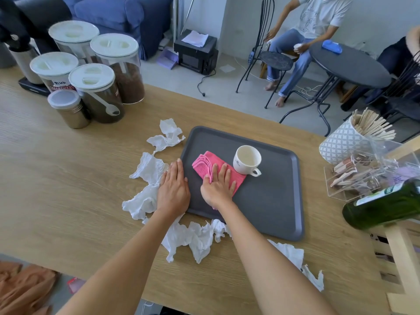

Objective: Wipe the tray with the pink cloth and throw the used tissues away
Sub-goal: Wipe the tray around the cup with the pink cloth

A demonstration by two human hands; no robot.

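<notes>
A dark grey tray [270,201] lies on the wooden table. A folded pink cloth [203,165] rests on its left part, and my right hand [218,187] presses flat on the cloth with fingers spread. My left hand [173,189] lies flat across the tray's left rim, partly on a crumpled white tissue [145,171]. More used tissues lie around the tray: one at the far left corner [167,135], one at the near edge [193,239], one at the near right [293,253]. A white cup [247,161] stands on the tray beside the cloth.
Several lidded jars [97,71] stand at the table's far left. At the right sit a white cup of wooden sticks [345,139], a clear acrylic box of sachets [361,176] and a green bottle [381,205]. A person sits beyond a round black table [350,64].
</notes>
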